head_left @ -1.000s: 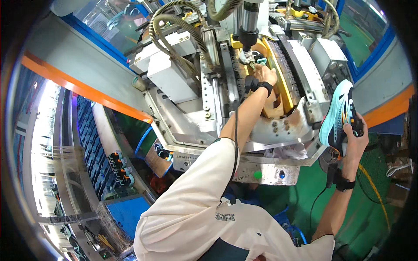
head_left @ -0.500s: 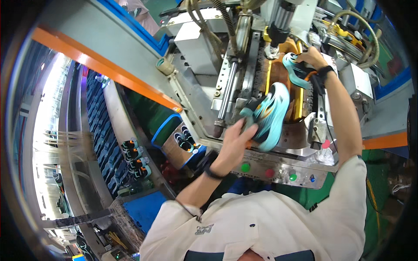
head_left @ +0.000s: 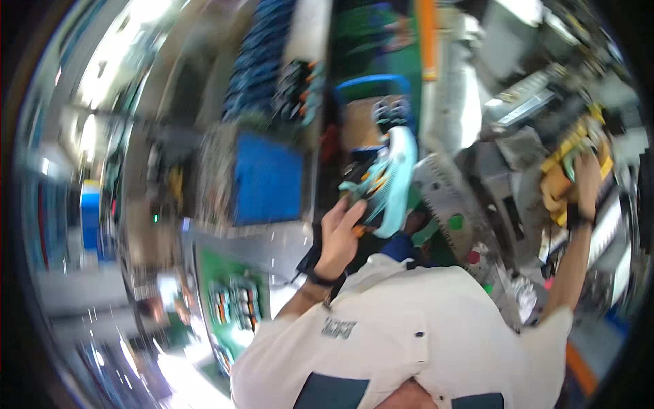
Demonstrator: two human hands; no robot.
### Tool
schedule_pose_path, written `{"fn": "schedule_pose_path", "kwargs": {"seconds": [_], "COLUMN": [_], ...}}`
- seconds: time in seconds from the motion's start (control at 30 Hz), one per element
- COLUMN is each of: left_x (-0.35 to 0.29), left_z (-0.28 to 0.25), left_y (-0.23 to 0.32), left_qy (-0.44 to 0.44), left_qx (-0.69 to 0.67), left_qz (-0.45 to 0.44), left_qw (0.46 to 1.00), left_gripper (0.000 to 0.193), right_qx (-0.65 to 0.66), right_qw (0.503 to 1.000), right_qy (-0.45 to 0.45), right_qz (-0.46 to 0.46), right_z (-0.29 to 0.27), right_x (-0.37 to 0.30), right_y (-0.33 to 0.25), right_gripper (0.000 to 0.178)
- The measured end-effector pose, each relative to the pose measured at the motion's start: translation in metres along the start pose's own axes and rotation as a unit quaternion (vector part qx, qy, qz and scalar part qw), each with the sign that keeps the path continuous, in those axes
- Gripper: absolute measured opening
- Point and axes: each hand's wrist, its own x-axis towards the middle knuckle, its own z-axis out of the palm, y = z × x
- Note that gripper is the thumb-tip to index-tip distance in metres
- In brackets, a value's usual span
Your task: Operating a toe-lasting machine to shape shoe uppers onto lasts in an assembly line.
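A teal and black running shoe with orange accents (head_left: 396, 177) is gripped at its dark end by my left hand (head_left: 340, 235), whose fingers curl around it. It hangs in front of my chest, clear of the machine. Far to the right, my right hand (head_left: 586, 180) reaches into the yellow-sided machine bed (head_left: 557, 187). Its fingers close over a second, pale green-teal shoe (head_left: 573, 158), mostly covered by the hand and blurred. Each wrist wears a dark band.
A metal panel with coloured buttons (head_left: 446, 198) runs between my hands. Left of the held shoe stand a blue-topped box (head_left: 269, 180) and a conveyor with several shoes (head_left: 296, 92). Beyond it, a blue-framed rack (head_left: 373, 80) carries a pair. More shoes (head_left: 235, 300) lie lower left.
The view has swung left. My left hand has carried its shoe away from the machine bed toward the conveyor side. My right hand stays at the machine with the other shoe.
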Motion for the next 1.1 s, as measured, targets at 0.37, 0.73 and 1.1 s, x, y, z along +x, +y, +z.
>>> {"fn": "schedule_pose_path", "kwargs": {"seconds": [0.37, 0.73, 1.1], "left_x": [-0.074, -0.143, -0.168], "left_z": [-0.077, -0.321, -0.653], "left_y": [-0.126, -0.235, -0.304], "left_qy": [0.176, 0.535, 0.747], "left_qx": [-0.313, -0.341, -0.183], "left_qz": [-0.049, 0.036, 0.046], "left_qw": [0.932, 0.772, 0.637], "left_gripper": [0.028, 0.024, 0.028], "right_qx": [0.106, 0.273, 0.308], "right_qw": [0.963, 0.903, 0.681], "right_qy": [-0.193, -0.062, -0.1], "right_qz": [-0.154, -0.327, -0.657], "right_z": [0.174, 0.081, -0.129], "right_x": [-0.23, -0.106, 0.006], "right_y": [-0.229, -0.376, -1.023], "right_gripper": [0.017, 0.019, 0.036]}}
